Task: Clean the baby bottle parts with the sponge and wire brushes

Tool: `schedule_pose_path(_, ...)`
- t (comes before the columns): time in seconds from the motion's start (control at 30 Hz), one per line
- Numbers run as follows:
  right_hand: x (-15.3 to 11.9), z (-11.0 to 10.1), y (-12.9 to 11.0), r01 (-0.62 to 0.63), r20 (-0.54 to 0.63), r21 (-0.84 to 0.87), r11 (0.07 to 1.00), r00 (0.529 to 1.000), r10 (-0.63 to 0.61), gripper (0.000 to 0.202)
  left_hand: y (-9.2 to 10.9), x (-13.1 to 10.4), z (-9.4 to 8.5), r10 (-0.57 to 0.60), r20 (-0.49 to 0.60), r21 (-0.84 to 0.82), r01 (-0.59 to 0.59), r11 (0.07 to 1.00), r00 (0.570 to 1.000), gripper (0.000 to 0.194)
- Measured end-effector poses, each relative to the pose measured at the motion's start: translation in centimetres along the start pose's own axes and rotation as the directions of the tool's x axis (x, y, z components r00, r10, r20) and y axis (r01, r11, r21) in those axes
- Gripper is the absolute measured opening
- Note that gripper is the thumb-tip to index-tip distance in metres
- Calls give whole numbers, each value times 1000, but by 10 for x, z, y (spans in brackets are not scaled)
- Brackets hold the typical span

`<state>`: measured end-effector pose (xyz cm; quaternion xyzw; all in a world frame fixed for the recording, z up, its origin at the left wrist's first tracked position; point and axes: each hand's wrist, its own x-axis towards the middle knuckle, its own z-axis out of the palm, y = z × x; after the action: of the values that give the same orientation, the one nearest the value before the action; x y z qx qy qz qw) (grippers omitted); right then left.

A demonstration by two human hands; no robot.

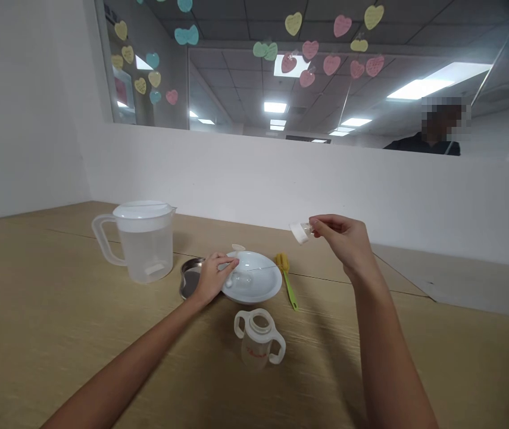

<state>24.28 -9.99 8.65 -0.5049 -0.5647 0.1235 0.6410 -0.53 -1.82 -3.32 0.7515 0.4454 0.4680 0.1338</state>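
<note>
My right hand (341,238) is raised above the table and pinches a clear bottle nipple with a white collar (300,232), the collar pointing left. My left hand (215,274) reaches over the left rim of a white bowl (274,286); its thumb and fingertips are close together, and whatever may be between them is hidden. A clear piece (241,279) lies in the bowl beside those fingertips. Nearer me stands a two-handled baby bottle (256,351) with an open top and red print on its side.
A lidded plastic pitcher (147,250) stands at the left. Partly behind my left hand is a metal kidney dish (188,280). A yellow and green brush (287,283) lies right of the bowl. A white wall and window rise behind; a person (433,134) shows in the glass.
</note>
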Motion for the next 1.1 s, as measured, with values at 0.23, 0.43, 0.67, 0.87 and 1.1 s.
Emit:
schedule_pose_path(0.23, 1, 6, 4, -35, 57, -37, 999, 998, 37, 26, -7, -3, 1, -25, 36, 119, 21, 993, 999, 26)
schedule_pose_path(0.43, -1, 12, 5, -27, 109, -65, 998, 993, 34, 28, -9, -5, 3, -66, 73, 224, 48, 973, 995, 26)
schedule_pose_path(0.67, -1, 17, 7, -35, 144, -80, 996, 988, 46, 29, -11, -1, 3, -100, 109, 340, 57, 939, 989, 27)
schedule_pose_path(0.87, -2, 24, 11, -10, 181, -85, 996, 983, 26, 29, -11, 10, 1, -66, 161, 445, -13, 895, 985, 27)
schedule_pose_path(1.1, -6, 33, 11, -1, 232, -139, 990, 972, 33, 27, -9, 25, 8, -38, 230, 505, -86, 859, 972, 29)
